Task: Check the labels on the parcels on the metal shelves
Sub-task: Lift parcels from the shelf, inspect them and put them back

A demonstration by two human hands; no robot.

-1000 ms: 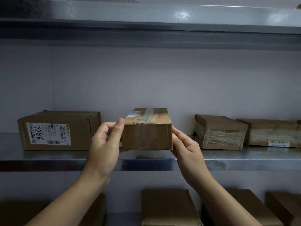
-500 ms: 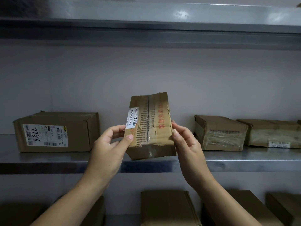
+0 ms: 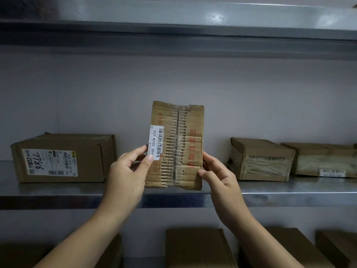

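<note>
- Metal shelves: mid shelf point(image 3: 58, 192) is smooth, dull-shiny steel w/ a flat front lip. Upper shelf point(image 3: 173, 20) is the same, seen from below.
- Big box point(image 3: 92, 157), left on mid shelf: plain brown cardboard, blocky. White shipping label point(image 3: 50, 164) on its front, "7786" handwritten.
- Lower boxes point(image 3: 197, 248): flat brown cartons on the shelf below, dim.
- Taped box point(image 3: 260, 157), right on mid shelf: squat, crinkly clear tape round it. Flat box point(image 3: 324, 161) just beside it.
- Held parcel point(image 3: 185, 144): centre, upright in front of mid shelf, well apart from both neighbours. Torn top skin, corrugated ribs bare along the taped seam, red print. Can't tell if the bottom edge touches the shelf.
- Left hand point(image 3: 125, 176): grasps the parcel's left edge, thumb on the label corner.
- Right hand point(image 3: 220, 178): grasps the right edge, thumb on the front.
- Barcode label point(image 3: 155, 142): narrow white strip, "507-N705 094".
</note>
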